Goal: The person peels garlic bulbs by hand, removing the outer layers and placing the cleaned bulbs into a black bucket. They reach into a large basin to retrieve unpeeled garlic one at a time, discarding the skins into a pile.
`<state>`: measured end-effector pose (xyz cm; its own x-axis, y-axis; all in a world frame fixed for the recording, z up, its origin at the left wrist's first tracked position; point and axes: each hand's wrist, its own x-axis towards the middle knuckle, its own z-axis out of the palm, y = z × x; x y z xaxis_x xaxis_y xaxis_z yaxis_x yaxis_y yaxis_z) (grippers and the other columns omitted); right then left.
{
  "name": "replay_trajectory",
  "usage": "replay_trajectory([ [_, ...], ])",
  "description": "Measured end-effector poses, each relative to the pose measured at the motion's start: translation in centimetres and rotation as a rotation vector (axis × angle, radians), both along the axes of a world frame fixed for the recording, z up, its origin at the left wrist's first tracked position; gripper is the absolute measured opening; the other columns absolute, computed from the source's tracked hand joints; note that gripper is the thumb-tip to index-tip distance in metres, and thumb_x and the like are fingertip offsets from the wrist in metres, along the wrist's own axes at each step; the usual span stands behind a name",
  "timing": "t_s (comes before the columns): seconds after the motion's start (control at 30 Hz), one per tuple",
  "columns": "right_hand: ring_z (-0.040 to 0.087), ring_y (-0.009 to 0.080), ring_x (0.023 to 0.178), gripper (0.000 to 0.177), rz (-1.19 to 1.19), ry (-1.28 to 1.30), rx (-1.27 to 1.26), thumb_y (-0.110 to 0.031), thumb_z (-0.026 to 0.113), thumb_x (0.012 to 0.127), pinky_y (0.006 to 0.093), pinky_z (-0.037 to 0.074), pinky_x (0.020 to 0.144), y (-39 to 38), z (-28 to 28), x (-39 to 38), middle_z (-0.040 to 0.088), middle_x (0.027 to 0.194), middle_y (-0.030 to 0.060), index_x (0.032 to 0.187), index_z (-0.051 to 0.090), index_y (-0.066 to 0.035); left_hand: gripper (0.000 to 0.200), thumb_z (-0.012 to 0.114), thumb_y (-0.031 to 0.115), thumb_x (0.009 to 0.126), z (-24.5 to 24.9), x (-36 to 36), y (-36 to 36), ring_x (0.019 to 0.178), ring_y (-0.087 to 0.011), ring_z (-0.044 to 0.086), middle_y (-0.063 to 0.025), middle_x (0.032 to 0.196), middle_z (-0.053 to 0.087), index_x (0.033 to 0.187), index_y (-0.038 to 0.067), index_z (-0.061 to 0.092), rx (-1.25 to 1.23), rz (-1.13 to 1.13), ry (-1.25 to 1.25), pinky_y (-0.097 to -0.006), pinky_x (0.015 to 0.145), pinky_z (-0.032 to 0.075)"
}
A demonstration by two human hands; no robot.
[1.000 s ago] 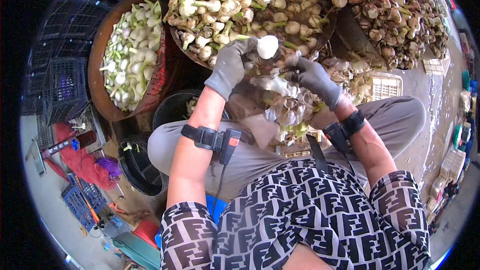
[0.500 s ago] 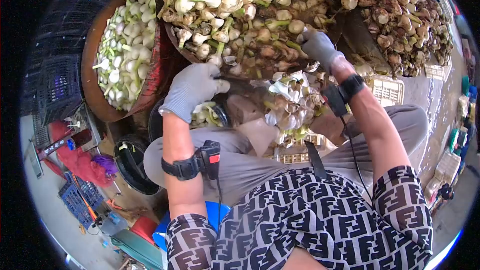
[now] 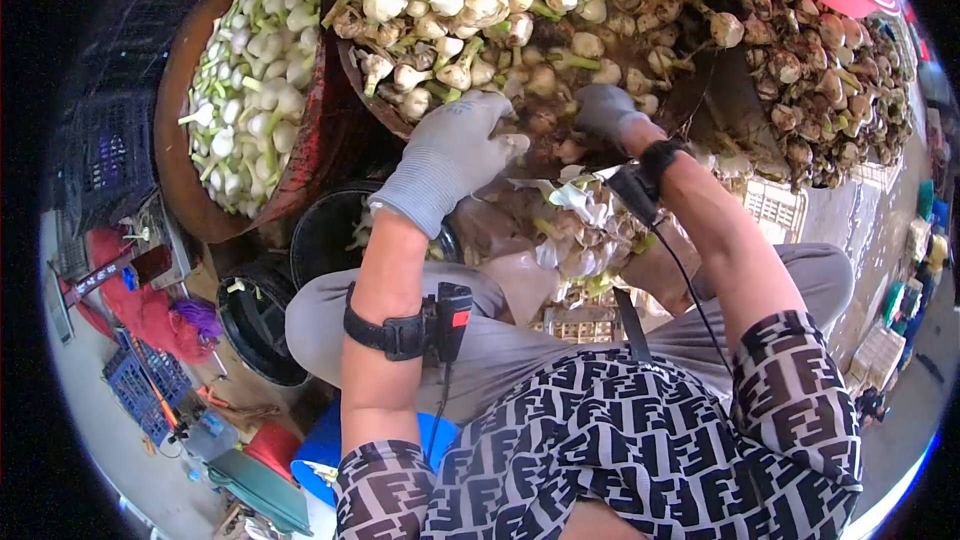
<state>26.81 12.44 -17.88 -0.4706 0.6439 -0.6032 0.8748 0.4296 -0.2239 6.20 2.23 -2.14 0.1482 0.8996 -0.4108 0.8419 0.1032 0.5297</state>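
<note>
The left hand [image 3: 455,155] is over the near edge of a wide pan [image 3: 352,75] of garlic bulbs [image 3: 470,5], its grip partly open, thumb apart from the fingers. The right hand [image 3: 607,112] reaches among the bulbs, fingers curled and blurred; whether either holds one, I cannot tell. Cleaned, green-stemmed bulbs [image 3: 262,90] fill the rusty tub [image 3: 180,185] at left. Pale pieces lie in the large black bucket [image 3: 325,240] and the small black bucket [image 3: 262,332].
</note>
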Motion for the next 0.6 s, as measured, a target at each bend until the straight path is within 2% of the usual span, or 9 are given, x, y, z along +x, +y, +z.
replay_trajectory([
  [0.07,0.061,0.0303,0.086,0.03,-0.223,0.087,0.032,-0.024,0.055,0.079,0.0372,0.049,0.075,-1.0,4.4,0.5,0.063,0.093,0.0144,0.1,0.061,-0.004,0.051,0.065,0.031,0.073,-0.6,0.4,-0.1,0.104,-0.0318,0.051,-0.0167,0.114,0.051,0.114,0.005,0.049,0.013,0.051,-0.058,-0.0384,0.089,0.04],
  [0.1,0.063,0.0266,0.081,0.029,-0.371,0.177,-0.058,-0.021,0.061,0.077,0.0351,0.05,0.07,-1.3,6.0,1.1,0.065,0.088,0.0134,0.098,0.06,-0.001,0.059,0.067,0.031,0.071,-1.1,0.9,-0.3,0.106,-0.0324,0.049,-0.0175,0.116,0.05,0.118,0.005,0.044,0.079,0.065,-0.067,-0.0376,0.09,0.039],
  [0.2,0.057,0.0125,0.063,0.024,-0.884,0.965,-0.526,-0.022,0.063,0.077,0.0268,0.045,0.058,-3.9,9.3,2.2,0.062,0.076,0.0033,0.092,0.063,-0.004,0.078,0.073,0.028,0.066,-3.5,3.0,-0.9,0.113,-0.0337,0.044,-0.0192,0.123,0.044,0.128,0.004,0.034,0.261,0.083,-0.123,-0.0355,0.095,0.036],
  [0.27,0.053,0.0075,0.06,0.022,-1.01,1.102,-0.648,-0.021,0.062,0.08,0.0221,0.041,0.054,-5.7,10.9,2.2,0.059,0.074,-0.0006,0.091,0.061,-0.003,0.085,0.076,0.025,0.063,-4.9,4.2,-1.2,0.117,-0.0339,0.04,-0.0197,0.126,0.041,0.131,0.003,0.029,0.346,0.076,-0.202,-0.0347,0.099,0.032],
  [0.3,0.051,0.005,0.059,0.021,-1.072,1.172,-0.715,-0.021,0.062,0.081,0.0197,0.039,0.051,-6.3,11.4,1.9,0.057,0.073,-0.0026,0.091,0.061,-0.002,0.075,0.072,0.018,0.064,-4.7,4.5,-1.3,0.11,-0.0359,0.044,-0.0211,0.12,0.044,0.127,0.003,0.033,0.304,0.117,-0.305,-0.0375,0.095,0.035],
  [0.4,0.047,0.006,0.059,0.027,-1.006,1.156,-0.574,-0.023,0.067,0.078,0.0205,0.038,0.051,-7.6,11.9,1.2,0.055,0.073,-0.0029,0.092,0.06,-0.001,0.071,0.073,0.018,0.063,-4.4,4.6,-1.7,0.107,-0.035,0.046,-0.0202,0.115,0.046,0.123,0.003,0.037,0.374,0.078,-0.243,-0.0374,0.092,0.038],
  [0.53,0.048,0.0057,0.063,0.025,-0.967,1.116,-0.466,-0.021,0.066,0.078,0.022,0.039,0.055,-8.2,12.2,1.4,0.055,0.073,-0.0022,0.09,0.061,0.001,0.067,0.073,0.018,0.062,-3.0,5.0,-2.1,0.103,-0.0345,0.048,-0.0196,0.11,0.047,0.119,0.004,0.04,0.398,0.072,-0.226,-0.0371,0.089,0.04],
  [0.6,0.048,0.0062,0.062,0.023,-0.982,1.13,-0.531,-0.019,0.066,0.078,0.0231,0.04,0.055,-8.3,12.3,1.9,0.056,0.072,-0.0018,0.088,0.061,0.001,0.067,0.073,0.018,0.062,-2.7,4.8,-2.0,0.103,-0.0344,0.048,-0.0195,0.11,0.047,0.119,0.004,0.042,0.378,0.045,-0.224,-0.0372,0.088,0.04],
])
